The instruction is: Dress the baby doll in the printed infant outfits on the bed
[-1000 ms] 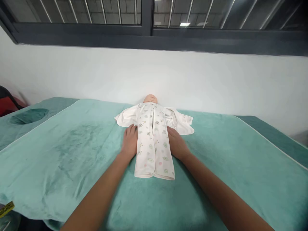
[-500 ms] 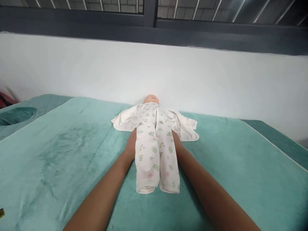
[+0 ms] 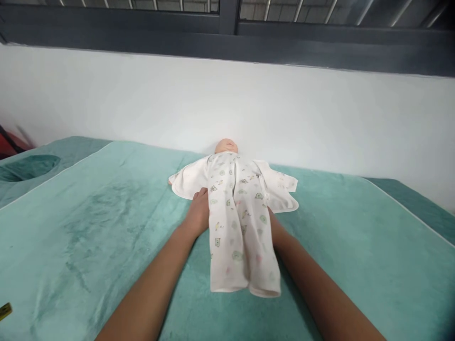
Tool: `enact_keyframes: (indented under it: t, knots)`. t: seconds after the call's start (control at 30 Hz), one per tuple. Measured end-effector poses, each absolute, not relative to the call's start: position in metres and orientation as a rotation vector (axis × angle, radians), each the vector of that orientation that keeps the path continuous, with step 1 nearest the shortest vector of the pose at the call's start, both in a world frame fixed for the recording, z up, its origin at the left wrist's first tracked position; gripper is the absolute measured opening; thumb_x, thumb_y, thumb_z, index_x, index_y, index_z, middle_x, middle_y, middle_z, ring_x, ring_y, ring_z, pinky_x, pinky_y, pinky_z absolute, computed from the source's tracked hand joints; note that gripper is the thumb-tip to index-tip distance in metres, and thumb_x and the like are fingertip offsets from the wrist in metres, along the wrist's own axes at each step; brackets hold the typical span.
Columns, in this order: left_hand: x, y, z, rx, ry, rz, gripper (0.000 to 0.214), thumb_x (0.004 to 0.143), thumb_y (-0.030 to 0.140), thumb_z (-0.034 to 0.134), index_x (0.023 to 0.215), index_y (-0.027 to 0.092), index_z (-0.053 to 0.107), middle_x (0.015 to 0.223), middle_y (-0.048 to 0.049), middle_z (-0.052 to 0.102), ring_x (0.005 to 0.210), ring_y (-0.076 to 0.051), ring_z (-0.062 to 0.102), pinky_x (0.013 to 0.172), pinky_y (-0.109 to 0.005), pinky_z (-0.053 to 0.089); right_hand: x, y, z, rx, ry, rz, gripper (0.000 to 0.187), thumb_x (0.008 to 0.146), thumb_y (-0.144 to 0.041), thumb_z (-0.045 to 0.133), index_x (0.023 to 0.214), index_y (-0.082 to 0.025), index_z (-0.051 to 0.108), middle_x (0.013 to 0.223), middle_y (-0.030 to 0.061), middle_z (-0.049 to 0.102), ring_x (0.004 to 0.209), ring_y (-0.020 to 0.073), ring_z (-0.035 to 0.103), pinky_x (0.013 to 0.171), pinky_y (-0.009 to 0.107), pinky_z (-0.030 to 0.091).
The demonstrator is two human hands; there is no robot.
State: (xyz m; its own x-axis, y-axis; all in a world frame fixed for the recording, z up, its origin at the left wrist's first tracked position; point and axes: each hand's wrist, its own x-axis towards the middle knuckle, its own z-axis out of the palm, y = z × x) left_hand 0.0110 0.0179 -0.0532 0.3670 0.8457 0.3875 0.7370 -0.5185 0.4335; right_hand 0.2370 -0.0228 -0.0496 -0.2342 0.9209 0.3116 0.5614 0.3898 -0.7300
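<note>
A baby doll (image 3: 226, 146) lies on its back against the wall, only its head showing above the clothes. White printed baby clothes (image 3: 245, 241) with green and pink animal figures cover it, the two trouser legs stretching towards me. White plain flaps and sleeves spread out to both sides. At the left edge of the clothes is my left hand (image 3: 199, 208), its back and knuckles showing and its fingertips hidden beneath the cloth. Of my right hand (image 3: 273, 221), only the part near the wrist shows at the right edge; its fingers are under the clothes.
A green plush cover (image 3: 117, 213) with pale seams lies under everything. Behind it stands a white wall (image 3: 142, 99) below a dark window frame (image 3: 142, 35). A yellow-black object (image 3: 5, 311) shows at the lower left, something red (image 3: 9, 147) at the far left.
The trouser legs have swung a little to the right and their hems lie farther apart. More of my left hand's knuckles show, and my right hand is more covered.
</note>
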Motion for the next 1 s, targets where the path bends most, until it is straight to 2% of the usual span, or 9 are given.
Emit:
enact_keyframes:
  t: [0.1, 0.27, 0.37, 0.47, 0.6, 0.7, 0.83, 0.93, 1.0]
  knots:
    - [0.008, 0.015, -0.052, 2.502, 1.489, 0.802, 0.019, 0.089, 0.023, 0.049, 0.097, 0.017, 0.065, 0.091, -0.0103, 0.061, 0.092, -0.028, 0.053, 0.075, -0.04, 0.043, 0.237, -0.019, -0.043, -1.301, -2.074, 0.414, 0.026, 0.082, -0.036, 0.059, 0.101, -0.022, 0.071, 0.107, 0.0104, 0.069, 0.103, 0.0311, 0.063, 0.089, 0.046, 0.052]
    - [-0.002, 0.002, -0.048, 2.645, 1.419, 0.745, 0.014, 0.086, 0.018, 0.05, 0.083, 0.019, 0.064, 0.093, -0.0082, 0.062, 0.089, -0.025, 0.051, 0.073, -0.038, 0.04, 0.242, -0.012, -0.039, -1.363, -2.244, 0.127, 0.023, 0.084, -0.024, 0.055, 0.099, -0.021, 0.072, 0.102, 0.0106, 0.067, 0.107, 0.0289, 0.055, 0.091, 0.041, 0.046]
    - [-0.009, -0.006, -0.048, 2.647, 1.422, 0.757, 0.017, 0.083, 0.012, 0.048, 0.076, 0.019, 0.061, 0.085, -0.0064, 0.06, 0.085, -0.023, 0.051, 0.072, -0.036, 0.04, 0.248, -0.016, -0.038, -1.413, -2.309, 0.041, 0.018, 0.083, -0.017, 0.053, 0.081, -0.019, 0.071, 0.091, 0.0108, 0.067, 0.097, 0.0279, 0.055, 0.084, 0.041, 0.043]
    - [-0.012, -0.012, -0.045, 2.606, 1.381, 0.755, 0.018, 0.078, 0.008, 0.047, 0.072, 0.02, 0.06, 0.08, -0.005, 0.059, 0.082, -0.022, 0.053, 0.072, -0.035, 0.04, 0.257, -0.027, -0.037, -1.386, -2.351, 0.068, 0.024, 0.079, -0.01, 0.052, 0.063, -0.019, 0.066, 0.076, 0.0076, 0.065, 0.083, 0.0228, 0.057, 0.08, 0.037, 0.04]
    - [-0.013, -0.013, -0.036, 2.371, 1.19, 0.746, 0.018, 0.074, 0.01, 0.046, 0.065, 0.02, 0.058, 0.074, -0.0028, 0.059, 0.075, -0.019, 0.055, 0.07, -0.032, 0.042, 0.273, -0.031, -0.037, -1.31, -2.132, 0.427, 0.034, 0.071, -0.004, 0.042, 0.07, -0.022, 0.071, 0.074, 0.002, 0.068, 0.076, 0.0184, 0.061, 0.079, 0.032, 0.044]
    - [-0.023, -0.002, -0.033, 1.992, 1.264, 0.957, 0.018, 0.076, 0.015, 0.043, 0.075, 0.02, 0.061, 0.08, -0.0017, 0.063, 0.077, -0.018, 0.058, 0.073, -0.03, 0.046, 0.289, -0.016, -0.039, -1.365, -1.757, 0.558, 0.033, 0.074, -0.012, 0.041, 0.084, -0.021, 0.071, 0.088, 0.0018, 0.071, 0.084, 0.0187, 0.063, 0.081, 0.031, 0.047]
    - [-0.046, 0.027, -0.041, 1.529, 2.0, 1.326, 0.024, 0.079, 0.026, 0.049, 0.098, 0.017, 0.061, 0.107, -0.0095, 0.064, 0.097, -0.023, 0.06, 0.088, -0.036, 0.047, 0.316, 0.015, -0.045, -1.712, -1.428, 0.244, 0.036, 0.081, -0.036, 0.049, 0.106, -0.015, 0.066, 0.108, 0.0104, 0.067, 0.097, 0.0227, 0.06, 0.089, 0.036, 0.044]
    - [-0.057, 0.043, -0.05, 1.523, 2.313, 1.133, 0.038, 0.079, 0.037, 0.057, 0.108, 0.013, 0.059, 0.117, -0.0184, 0.061, 0.112, -0.033, 0.056, 0.095, -0.044, 0.043, 0.33, 0.026, -0.049, -2.012, -1.337, 0.073, 0.044, 0.077, -0.047, 0.056, 0.103, -0.012, 0.065, 0.107, 0.0165, 0.064, 0.098, 0.0273, 0.057, 0.087, 0.04, 0.043]
    - [-0.057, 0.046, -0.053, 1.547, 2.346, 0.995, 0.043, 0.081, 0.042, 0.056, 0.114, 0.014, 0.057, 0.117, -0.0194, 0.063, 0.112, -0.036, 0.057, 0.094, -0.048, 0.043, 0.333, 0.026, -0.049, -2.141, -1.323, 0.112, 0.041, 0.076, -0.05, 0.058, 0.097, -0.015, 0.064, 0.1, 0.0138, 0.064, 0.091, 0.0267, 0.057, 0.079, 0.038, 0.042]
